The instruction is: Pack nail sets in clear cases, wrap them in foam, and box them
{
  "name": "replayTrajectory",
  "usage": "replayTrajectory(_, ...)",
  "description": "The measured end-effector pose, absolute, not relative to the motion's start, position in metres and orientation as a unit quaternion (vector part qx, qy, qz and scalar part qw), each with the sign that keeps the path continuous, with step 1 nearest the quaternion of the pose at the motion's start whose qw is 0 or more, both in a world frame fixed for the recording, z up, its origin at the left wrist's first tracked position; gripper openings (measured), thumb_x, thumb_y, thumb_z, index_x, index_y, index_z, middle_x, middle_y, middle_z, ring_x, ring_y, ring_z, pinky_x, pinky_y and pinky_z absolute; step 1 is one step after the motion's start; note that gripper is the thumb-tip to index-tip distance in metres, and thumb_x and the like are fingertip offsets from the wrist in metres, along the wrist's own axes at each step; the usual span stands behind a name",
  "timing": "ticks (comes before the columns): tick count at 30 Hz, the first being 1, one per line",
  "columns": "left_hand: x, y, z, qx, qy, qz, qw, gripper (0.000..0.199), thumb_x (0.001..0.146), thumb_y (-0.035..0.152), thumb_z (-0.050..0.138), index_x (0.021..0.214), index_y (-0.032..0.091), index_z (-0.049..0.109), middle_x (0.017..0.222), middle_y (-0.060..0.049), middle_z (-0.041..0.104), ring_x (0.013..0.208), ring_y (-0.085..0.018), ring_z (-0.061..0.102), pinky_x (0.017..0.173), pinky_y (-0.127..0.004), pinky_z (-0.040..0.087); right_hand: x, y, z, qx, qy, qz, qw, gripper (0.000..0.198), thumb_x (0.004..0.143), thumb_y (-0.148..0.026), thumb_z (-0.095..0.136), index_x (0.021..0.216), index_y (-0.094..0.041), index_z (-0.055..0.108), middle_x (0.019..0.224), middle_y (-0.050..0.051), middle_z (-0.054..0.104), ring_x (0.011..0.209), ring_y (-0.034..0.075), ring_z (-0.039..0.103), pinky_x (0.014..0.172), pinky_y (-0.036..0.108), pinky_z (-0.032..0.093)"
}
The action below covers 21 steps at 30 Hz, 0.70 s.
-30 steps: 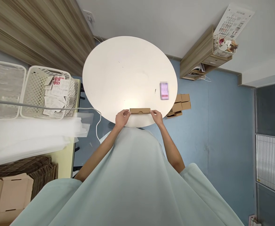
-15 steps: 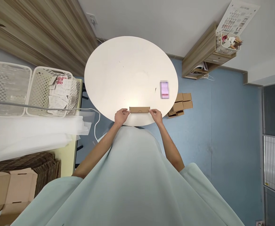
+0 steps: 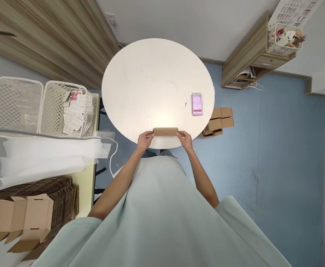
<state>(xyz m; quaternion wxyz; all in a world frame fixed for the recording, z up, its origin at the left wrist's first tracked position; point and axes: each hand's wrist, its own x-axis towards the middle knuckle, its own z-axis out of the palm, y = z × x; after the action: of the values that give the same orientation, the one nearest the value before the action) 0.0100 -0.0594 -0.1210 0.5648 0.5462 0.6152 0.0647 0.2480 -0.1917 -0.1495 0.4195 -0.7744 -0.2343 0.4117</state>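
Observation:
A narrow brown cardboard box is held near the front edge of the white oval table. My left hand pinches its left end, fingers closed on the corner. At the opposite end, my right hand grips the right corner between thumb and fingers. The box's long side faces me; what is inside cannot be seen. To the right on the tabletop lies a pink-purple rectangular item, blurred out.
Several small cardboard boxes sit right of the table, lower down. On the left, a side table carries white baskets, one with paper slips, white sheets and stacked flat cartons. A white cable hangs there. A wooden cabinet stands back right.
The box has tilted a little, so its face shows differently. Both hands keep their hold at its ends. The whole view has shifted slightly with my head.

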Motion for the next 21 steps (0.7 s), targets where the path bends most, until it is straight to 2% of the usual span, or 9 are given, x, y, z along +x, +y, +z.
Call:
replayTrajectory(5, -0.003, -0.085, -0.125, 0.519, 0.612, 0.06, 0.593, 0.043, 0.097, 0.045, 0.068, 0.131, 0.018, 0.075, 0.139, -0.015, 0.077, 0.12, -0.03, 0.076, 0.104, -0.045, 0.063, 0.243, -0.215, -0.157, -0.758, -0.222, 0.433, 0.434, 0.044, 0.085, -0.058, 0.079, 0.109, -0.02, 0.081, 0.115, 0.011, 0.084, 0.102, 0.026, 0.076, 0.101, 0.041, 0.06)
replayTrajectory(10, 0.001, -0.096, -0.129, 0.535, 0.609, 0.028, 0.585, 0.041, 0.094, 0.046, 0.076, 0.127, 0.021, 0.074, 0.144, -0.013, 0.075, 0.126, -0.032, 0.074, 0.109, -0.046, 0.06, 0.244, -0.232, -0.166, -0.752, -0.209, 0.459, 0.424, 0.044, 0.081, -0.056, 0.084, 0.107, -0.021, 0.082, 0.118, 0.011, 0.083, 0.1, 0.026, 0.077, 0.1, 0.042, 0.061)
replayTrajectory(14, 0.014, -0.1, -0.138, 0.528, 0.632, 0.032, 0.567, 0.042, 0.094, 0.04, 0.078, 0.13, 0.02, 0.071, 0.145, -0.016, 0.073, 0.127, -0.032, 0.073, 0.109, -0.047, 0.058, 0.246, -0.232, -0.175, -0.768, -0.183, 0.461, 0.405, 0.047, 0.082, -0.053, 0.085, 0.115, -0.02, 0.082, 0.12, 0.012, 0.083, 0.104, 0.026, 0.077, 0.104, 0.043, 0.061)
replayTrajectory(18, 0.027, -0.104, -0.149, 0.495, 0.655, 0.065, 0.568, 0.056, 0.092, 0.033, 0.076, 0.144, 0.017, 0.062, 0.15, -0.021, 0.069, 0.129, -0.032, 0.073, 0.108, -0.048, 0.059, 0.25, -0.224, -0.182, -0.768, -0.178, 0.477, 0.389, 0.045, 0.084, -0.047, 0.087, 0.12, -0.02, 0.084, 0.12, 0.01, 0.084, 0.107, 0.026, 0.078, 0.108, 0.043, 0.06)
replayTrajectory(21, 0.033, -0.118, -0.154, 0.481, 0.655, 0.085, 0.577, 0.051, 0.09, 0.033, 0.077, 0.137, 0.016, 0.067, 0.145, -0.02, 0.072, 0.129, -0.034, 0.072, 0.109, -0.049, 0.059, 0.256, -0.227, -0.181, -0.746, -0.189, 0.501, 0.395, 0.047, 0.088, -0.047, 0.084, 0.127, -0.02, 0.083, 0.116, 0.007, 0.085, 0.103, 0.025, 0.08, 0.102, 0.042, 0.064)
